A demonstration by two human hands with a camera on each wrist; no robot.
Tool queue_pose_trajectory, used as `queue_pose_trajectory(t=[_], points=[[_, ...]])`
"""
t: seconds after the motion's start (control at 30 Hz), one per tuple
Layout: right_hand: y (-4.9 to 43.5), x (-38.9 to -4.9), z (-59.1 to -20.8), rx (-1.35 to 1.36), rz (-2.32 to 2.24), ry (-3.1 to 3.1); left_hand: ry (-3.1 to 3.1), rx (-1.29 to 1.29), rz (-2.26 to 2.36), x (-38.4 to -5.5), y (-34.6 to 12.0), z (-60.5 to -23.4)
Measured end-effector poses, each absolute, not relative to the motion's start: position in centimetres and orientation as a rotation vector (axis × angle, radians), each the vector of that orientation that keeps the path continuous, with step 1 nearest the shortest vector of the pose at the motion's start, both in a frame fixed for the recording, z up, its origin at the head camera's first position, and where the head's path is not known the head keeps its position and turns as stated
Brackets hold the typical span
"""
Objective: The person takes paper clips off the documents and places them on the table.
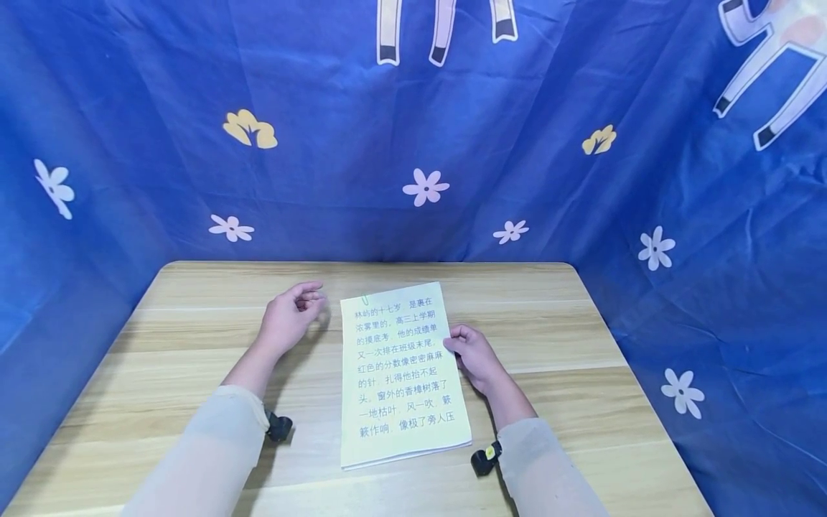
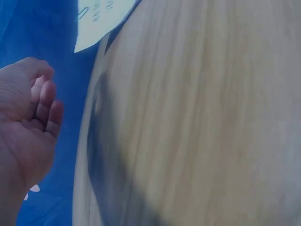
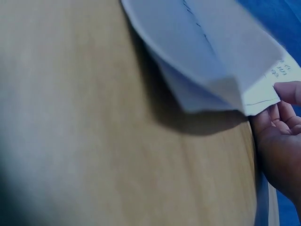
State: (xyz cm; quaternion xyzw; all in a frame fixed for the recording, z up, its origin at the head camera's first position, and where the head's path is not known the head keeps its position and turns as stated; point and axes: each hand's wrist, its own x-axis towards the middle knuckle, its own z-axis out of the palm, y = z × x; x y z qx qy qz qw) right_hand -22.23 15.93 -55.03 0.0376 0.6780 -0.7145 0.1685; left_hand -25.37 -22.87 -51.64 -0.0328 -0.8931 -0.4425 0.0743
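Blue cloth [image 1: 323,179] printed with flowers and animal legs fills the upper part and both sides of the head view. Below it, the pale wood-grain table [image 1: 562,316] spreads across the lower frame. The stack of paper [image 1: 400,380], covered in lines of writing, is at the lower centre, its long axis running from the bottom of the frame towards the top, its right edge leaning inwards.

The right hand [image 1: 474,355], right of centre, is the nearer one: it pinches the stack's right edge, thumb over the sheets and fingers beneath. In the right wrist view, the sheets part along an edge, with a shadow under them; whether the whole stack is off the wood I cannot tell.

The left hand [image 1: 297,312], left of centre, is just beside the stack's upper left corner but not touching it; its fingers curl loosely, grasping nothing, and the paper lies to their right. Small black wrist cameras [image 1: 279,428] sit at both cuffs. Smallest is a green paper clip [image 1: 365,300] on the top edge, near that left corner, on the left hand's side.
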Motion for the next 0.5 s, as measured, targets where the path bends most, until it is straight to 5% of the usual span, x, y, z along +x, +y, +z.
queue_pose_trajectory(t=[0.5], points=[[15.9, -22.2, -55.2, 0.113, -2.037, 1.947, -2.992, -0.142, -1.09, -25.5, -24.7, -52.4]])
